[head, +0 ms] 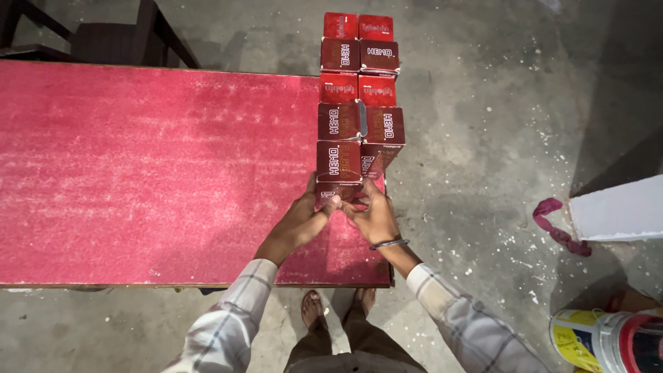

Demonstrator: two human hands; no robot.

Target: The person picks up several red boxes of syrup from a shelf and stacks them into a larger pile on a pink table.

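Red counter (138,173) fills left of view, grey concrete floor (483,138) beyond. Dark-red cartons (359,103) in double row along counter's right edge. Nearest carton (335,195) at row's near end, between both hands. Left hand (304,217), right hand (373,214) meet there, fingers (333,204) clamped on carton. Metal bangle (389,244) on right wrist.

Around the red table: floor, furniture and clutter

A grey concrete floor (483,138), speckled with white flecks, lies beyond the long table (138,173) with its worn red top. A dark wooden chair (117,38) stands behind the table's far left edge. At right, a pink rag (558,224) trails just beside a white block (618,211); a yellow and white bucket (604,340) sits in the lower right corner.
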